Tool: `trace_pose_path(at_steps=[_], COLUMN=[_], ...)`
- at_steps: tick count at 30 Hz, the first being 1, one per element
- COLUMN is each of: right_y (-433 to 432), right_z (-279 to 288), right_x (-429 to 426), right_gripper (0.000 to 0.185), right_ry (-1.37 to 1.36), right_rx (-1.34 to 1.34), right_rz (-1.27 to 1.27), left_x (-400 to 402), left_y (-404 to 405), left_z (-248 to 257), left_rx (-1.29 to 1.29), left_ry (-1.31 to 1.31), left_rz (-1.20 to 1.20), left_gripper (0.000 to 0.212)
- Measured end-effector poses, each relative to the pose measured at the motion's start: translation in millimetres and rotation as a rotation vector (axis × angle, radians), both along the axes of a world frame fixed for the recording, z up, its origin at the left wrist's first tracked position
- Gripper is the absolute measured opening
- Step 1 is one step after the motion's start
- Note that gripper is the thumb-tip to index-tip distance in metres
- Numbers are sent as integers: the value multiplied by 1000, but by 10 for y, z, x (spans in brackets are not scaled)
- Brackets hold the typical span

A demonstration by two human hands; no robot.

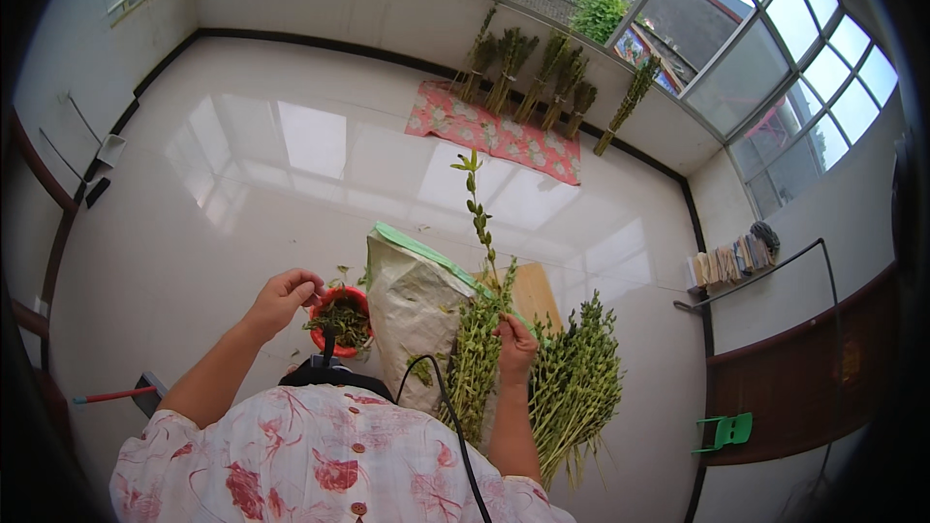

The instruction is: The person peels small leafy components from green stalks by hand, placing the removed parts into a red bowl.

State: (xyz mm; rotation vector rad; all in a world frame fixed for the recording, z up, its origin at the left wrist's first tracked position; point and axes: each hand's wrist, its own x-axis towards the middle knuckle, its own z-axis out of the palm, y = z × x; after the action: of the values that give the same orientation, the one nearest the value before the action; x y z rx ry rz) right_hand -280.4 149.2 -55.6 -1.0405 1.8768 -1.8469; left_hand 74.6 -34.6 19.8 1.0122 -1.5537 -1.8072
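Observation:
My right hand [516, 349] grips an upright green stalk [481, 221], apparently sesame, with pods along its stem and a few leaves at the tip. Beneath that hand, more podded stalks [468, 363] lie on a whitish woven sack [410, 305] with a green edge. A large bundle of similar stalks [577, 385] lies just to the right. My left hand [287, 301] hovers at the upper left rim of a red basin [317, 340], its fingers loosely bent and nothing visible in them. Plucked green leaves [345, 321] fill much of the basin.
A wooden board [538, 294] lies beyond the sack. Several tied stalk bundles [512, 69] lean against the window wall, most on a red floral cloth [501, 132]. A black cable [443, 385] crosses my front. At right are a green chair [730, 432] and a door [799, 370].

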Motion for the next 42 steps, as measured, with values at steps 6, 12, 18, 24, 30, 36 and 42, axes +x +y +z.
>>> trace_pose_path(at_steps=[6,12,18,24,30,36,42], right_y=[-484,-815,-1132,-1500,-1707,-1710,-1553], right_z=[306,476,936,1652,1612,1633,1569], right_x=[484,997,1205,1582,1643,1697,1770], right_gripper=[14,13,26,43,27,5,7], right_ry=[257,255,465,222,-149,117,572], right_rx=[-21,58,101,-75,-139,-52,11], right_rz=[206,482,672,764,841,755,639], left_x=[-250,-367,-234,-134,-92,-66,-27], left_y=[-52,-13,-108,-116,-156,-177,-144], left_z=[366,485,286,338,315,337,412], left_rx=[39,50,-209,-194,-214,-211,-294], left_ry=[225,380,386,366,403,429,409], left_rz=[-103,6,82,-11,-89,-88,24], left_gripper=[29,34,26,22,21,20,14])
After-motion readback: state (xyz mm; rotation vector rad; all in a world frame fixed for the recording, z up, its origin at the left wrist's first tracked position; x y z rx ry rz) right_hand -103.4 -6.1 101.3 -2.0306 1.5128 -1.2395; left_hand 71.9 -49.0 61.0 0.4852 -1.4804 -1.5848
